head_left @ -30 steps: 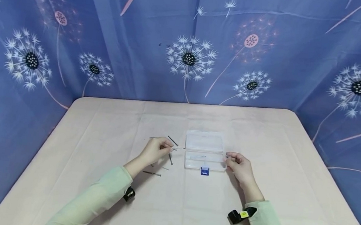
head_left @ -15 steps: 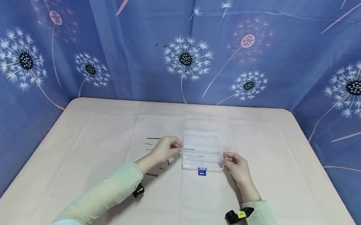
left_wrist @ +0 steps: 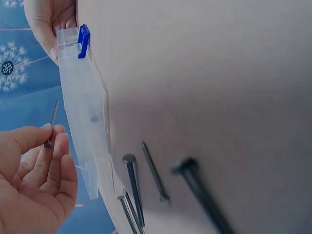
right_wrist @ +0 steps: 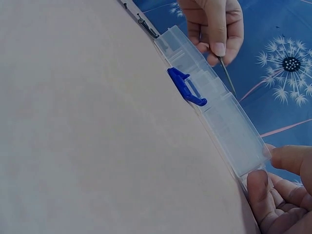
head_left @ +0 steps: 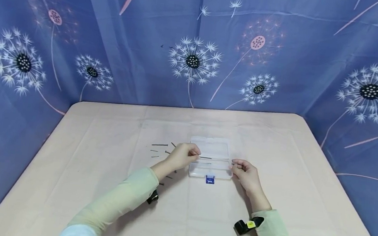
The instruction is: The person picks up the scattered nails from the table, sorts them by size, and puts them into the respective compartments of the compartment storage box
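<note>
My left hand [head_left: 182, 157] pinches a thin nail [left_wrist: 54, 116] by its head end between thumb and fingers. The nail's shank points right, above the clear plastic box [head_left: 200, 172]. The box lies on the table with its lid [head_left: 210, 147] swung back and its blue latch [head_left: 210, 179] at the front. Another slim nail [head_left: 206, 163] lies inside it. My right hand [head_left: 248, 176] grips the box's right end between thumb and fingers, as the right wrist view also shows.
Several dark nails of different sizes lie loose left of the box, among them a long nail [head_left: 159, 144] and a thick nail [left_wrist: 202, 192]. A pale cloth [head_left: 97, 185] covers the table. A blue dandelion-print curtain [head_left: 141, 42] surrounds its back and sides.
My left hand has moved right with the nail, from beside the box to above it. My right hand keeps its grip on the box's right end.
</note>
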Available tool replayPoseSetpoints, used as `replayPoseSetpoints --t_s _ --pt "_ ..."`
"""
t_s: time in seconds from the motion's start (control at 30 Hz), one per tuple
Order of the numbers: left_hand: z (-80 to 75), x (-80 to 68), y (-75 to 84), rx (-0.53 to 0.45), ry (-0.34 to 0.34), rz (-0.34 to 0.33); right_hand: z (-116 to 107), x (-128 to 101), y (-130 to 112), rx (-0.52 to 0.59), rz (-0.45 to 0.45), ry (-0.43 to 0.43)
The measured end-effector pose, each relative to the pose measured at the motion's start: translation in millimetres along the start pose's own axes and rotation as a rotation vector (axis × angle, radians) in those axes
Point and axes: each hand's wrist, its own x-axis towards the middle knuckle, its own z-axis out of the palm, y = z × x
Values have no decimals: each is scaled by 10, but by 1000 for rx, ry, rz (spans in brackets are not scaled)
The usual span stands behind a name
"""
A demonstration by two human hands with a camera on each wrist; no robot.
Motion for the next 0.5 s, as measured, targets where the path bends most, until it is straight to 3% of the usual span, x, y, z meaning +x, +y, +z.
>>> replayPoseSetpoints --t_s 0.5 --pt "73 71 69 -35 -21 -7 7 0 -3 2 8 7"
